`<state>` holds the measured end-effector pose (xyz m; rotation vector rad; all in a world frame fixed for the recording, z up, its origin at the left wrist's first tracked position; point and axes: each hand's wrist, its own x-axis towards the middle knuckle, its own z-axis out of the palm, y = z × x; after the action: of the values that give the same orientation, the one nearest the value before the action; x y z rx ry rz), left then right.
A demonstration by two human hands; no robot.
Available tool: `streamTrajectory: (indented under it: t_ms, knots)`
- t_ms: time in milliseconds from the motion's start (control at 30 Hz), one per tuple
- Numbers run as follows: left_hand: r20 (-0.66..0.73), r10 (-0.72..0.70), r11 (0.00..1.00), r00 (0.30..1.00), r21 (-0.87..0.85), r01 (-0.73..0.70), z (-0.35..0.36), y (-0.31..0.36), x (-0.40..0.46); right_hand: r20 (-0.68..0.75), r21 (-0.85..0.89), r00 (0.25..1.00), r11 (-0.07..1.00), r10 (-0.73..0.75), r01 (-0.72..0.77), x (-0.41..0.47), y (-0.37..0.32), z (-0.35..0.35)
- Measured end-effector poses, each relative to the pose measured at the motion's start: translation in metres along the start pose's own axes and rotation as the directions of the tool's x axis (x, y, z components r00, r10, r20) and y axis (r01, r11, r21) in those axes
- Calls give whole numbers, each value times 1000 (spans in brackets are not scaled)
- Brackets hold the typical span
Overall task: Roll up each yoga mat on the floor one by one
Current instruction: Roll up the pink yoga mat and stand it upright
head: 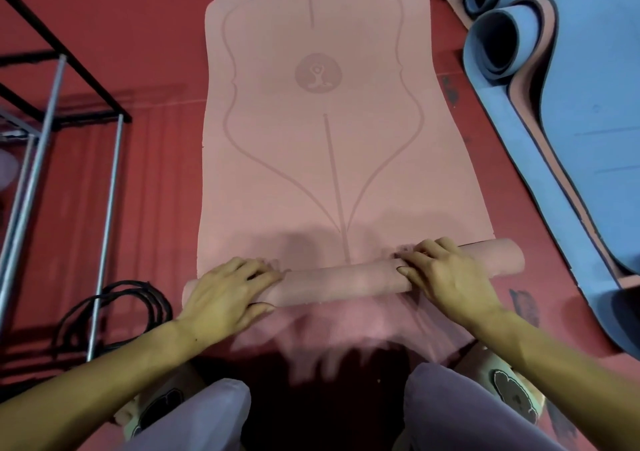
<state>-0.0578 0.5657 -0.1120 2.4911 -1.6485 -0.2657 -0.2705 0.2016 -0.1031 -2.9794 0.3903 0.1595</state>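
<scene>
Pink mat (311, 160): matt foam, faintly textured, darker lines pressed into the face. Blue mats (588, 111): matt foam too, smooth, dark-edged, with a pink underlayer. Floor (159, 52): red, dull, scuffed with black marks. Rack (48, 111): bare grey metal tubes with slight sheen, black-painted bars on top. Cord (114, 308): black, rubbery, matt. Trousers (460, 412): soft mauve cloth.

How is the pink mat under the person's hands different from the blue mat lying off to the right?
The pink mat has only a short roll at its near end, where the left hand and right hand grip it; the blue mat curls at its far end, untouched. The pink mat shows a printed outline and round emblem; the blue mat looks plain. Both lie mostly flat on the red floor.
</scene>
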Motion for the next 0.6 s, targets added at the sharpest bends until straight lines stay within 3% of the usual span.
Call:
streamTrajectory:
  t_ms: [133, 300, 600]
  knots:
    - [102, -59, 995, 993, -76, 67, -12, -8, 12, 21, 24, 996, 996, -87, 86, -9, 6, 2]
    - [250, -70, 980, 966, -163, 113, -24, -18, 24, 54, 23, 996, 998, -68, 67, -3, 11, 3]
    - [483, -63, 906, 873, -339, 253, -23, -42, 18, 304, 33, 946, 993, -116, 111, -12, 6, 3]
